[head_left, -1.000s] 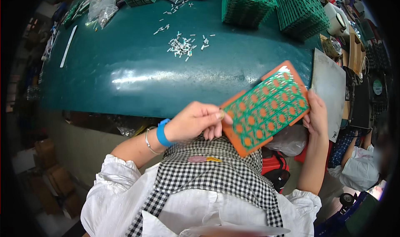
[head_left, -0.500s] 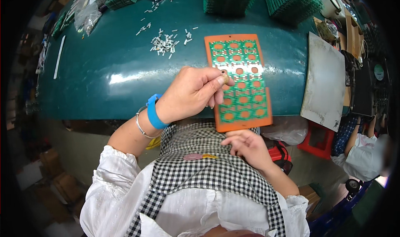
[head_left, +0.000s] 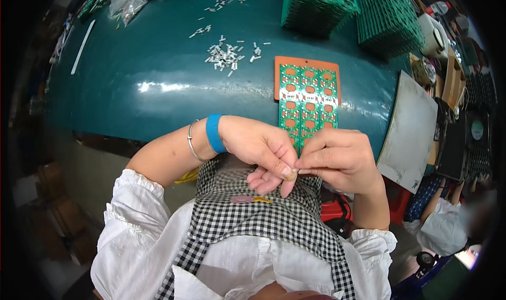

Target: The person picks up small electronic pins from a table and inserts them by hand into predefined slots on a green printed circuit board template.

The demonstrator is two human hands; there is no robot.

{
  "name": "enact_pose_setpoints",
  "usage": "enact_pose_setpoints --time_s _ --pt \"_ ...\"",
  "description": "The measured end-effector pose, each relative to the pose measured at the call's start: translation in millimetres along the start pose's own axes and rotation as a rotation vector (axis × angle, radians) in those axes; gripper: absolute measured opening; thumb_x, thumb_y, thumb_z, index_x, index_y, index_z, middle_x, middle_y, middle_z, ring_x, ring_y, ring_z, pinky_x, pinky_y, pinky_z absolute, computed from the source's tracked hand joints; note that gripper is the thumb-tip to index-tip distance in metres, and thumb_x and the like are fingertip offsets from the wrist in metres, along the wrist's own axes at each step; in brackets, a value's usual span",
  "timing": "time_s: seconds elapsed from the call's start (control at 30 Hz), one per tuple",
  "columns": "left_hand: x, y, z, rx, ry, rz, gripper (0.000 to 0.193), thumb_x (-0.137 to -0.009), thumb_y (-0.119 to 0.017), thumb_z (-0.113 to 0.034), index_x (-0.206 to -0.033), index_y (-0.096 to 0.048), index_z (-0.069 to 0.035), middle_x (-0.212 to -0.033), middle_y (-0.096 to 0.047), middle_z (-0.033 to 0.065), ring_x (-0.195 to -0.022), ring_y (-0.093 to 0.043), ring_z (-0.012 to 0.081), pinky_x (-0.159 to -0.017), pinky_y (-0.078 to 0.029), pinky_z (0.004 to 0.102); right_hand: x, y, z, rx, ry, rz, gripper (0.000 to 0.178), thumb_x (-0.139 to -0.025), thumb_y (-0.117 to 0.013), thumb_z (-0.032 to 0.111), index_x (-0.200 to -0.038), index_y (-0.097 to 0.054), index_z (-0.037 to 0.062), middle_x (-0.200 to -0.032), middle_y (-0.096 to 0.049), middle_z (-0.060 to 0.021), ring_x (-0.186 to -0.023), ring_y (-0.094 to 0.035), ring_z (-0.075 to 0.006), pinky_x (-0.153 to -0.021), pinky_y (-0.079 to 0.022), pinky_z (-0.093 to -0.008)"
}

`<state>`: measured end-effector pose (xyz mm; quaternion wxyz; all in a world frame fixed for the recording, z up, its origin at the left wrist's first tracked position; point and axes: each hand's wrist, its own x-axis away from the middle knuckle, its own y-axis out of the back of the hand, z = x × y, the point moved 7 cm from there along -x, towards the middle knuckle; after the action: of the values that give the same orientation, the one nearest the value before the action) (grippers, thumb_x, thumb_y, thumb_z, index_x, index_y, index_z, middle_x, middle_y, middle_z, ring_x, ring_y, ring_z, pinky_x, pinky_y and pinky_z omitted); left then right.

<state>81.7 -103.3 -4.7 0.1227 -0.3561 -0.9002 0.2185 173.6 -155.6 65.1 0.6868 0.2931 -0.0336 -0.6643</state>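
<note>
My left hand, below a blue wristband and a bangle, is closed in a pinch with thumb against index finger. What lies between them is too small to make out. My right hand pinches at the same spot, its fingertips meeting those of the left at the near table edge. Just beyond the hands lies a green circuit board panel with rows of oval openings, resting on an orange plate. My hands hide the near end of both. A pile of small white pieces is scattered to the left of the panel.
Tall stacks of green panels stand at the back of the teal table. A grey board lies at the right edge. A white strip and a plastic bag are on the left. Another person sits at right.
My left hand has come back from above the panel toward my body. The right hand has risen from below the plate to meet it. The whole view has shifted a little.
</note>
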Motion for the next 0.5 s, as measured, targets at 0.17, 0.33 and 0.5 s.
enact_pose_setpoints --time_s 0.17,0.33,0.5 --pt "31.1 52.4 -20.9 -0.334 0.15 -0.301 0.03 -0.097 -0.057 -0.017 -0.124 -0.057 -0.006 -0.086 -0.072 0.0044 -0.068 -0.065 0.0094 -0.058 -0.053 0.0235 -27.8 16.8 -26.0 0.121 -0.031 -0.028 0.009 -0.078 -0.068 0.005 -0.085 -0.061 0.0037 -0.086 -0.063 -0.0094 -0.079 -0.062 -0.026 -0.073 -0.051 -0.0361" --pt "85.2 161.9 -84.0 -1.332 0.149 -1.482 0.012 -0.083 -0.07 -0.014 -0.089 -0.068 -0.004 -0.083 -0.068 0.0107 -0.073 -0.066 0.023 -0.068 -0.053 0.0334 -43.3 66.5 -131.9 0.358 -0.248 -0.321 0.009 -0.087 -0.06 0.009 -0.092 -0.059 0.0018 -0.096 -0.063 -0.0119 -0.085 -0.061 -0.0269 -0.075 -0.049 -0.0337" --pt "94.9 182.0 -63.3 -1.508 0.11 -1.573 0.015 -0.08 -0.074 -0.019 -0.081 -0.068 -0.005 -0.084 -0.064 0.0096 -0.081 -0.063 0.0295 -0.07 -0.051 0.0393 -33.6 68.5 -155.2 0.36 -0.62 -0.277 0.009 -0.085 -0.061 0.007 -0.086 -0.061 -0.0016 -0.09 -0.064 -0.0109 -0.074 -0.063 -0.0213 -0.07 -0.05 -0.0328"
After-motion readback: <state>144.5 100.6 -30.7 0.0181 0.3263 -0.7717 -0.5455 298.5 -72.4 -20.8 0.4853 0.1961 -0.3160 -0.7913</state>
